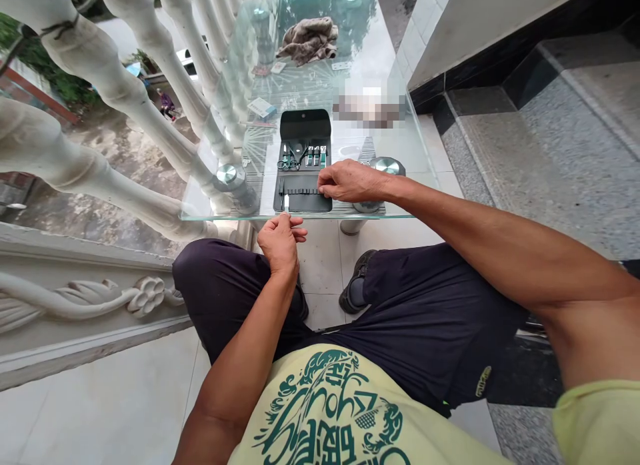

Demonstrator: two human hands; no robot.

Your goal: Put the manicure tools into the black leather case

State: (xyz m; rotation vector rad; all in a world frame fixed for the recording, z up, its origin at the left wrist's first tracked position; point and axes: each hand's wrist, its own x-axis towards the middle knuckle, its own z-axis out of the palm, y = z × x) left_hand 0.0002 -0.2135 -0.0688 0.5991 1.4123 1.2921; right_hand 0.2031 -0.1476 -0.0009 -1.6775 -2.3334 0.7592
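Apparently part-filled, the black case lies open at twelve o'clock, tools seated in its upper half; at its six, the left hand pinches a slim white piece, seemingly unstowed; the right hand curls at four, its grip unclear.

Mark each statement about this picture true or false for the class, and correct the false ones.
1. The black case lies open on the glass table. True.
2. The right hand is gripping the crumpled cloth. False: its fingertips are at the right side of the case; the cloth lies toward the table's far end.
3. The left hand has its fingertips at a slim pale tool. True.
4. The white balusters stand on the person's right. False: they are on the left; stone steps are on the right.
5. The person wears a yellow shirt with green print. True.
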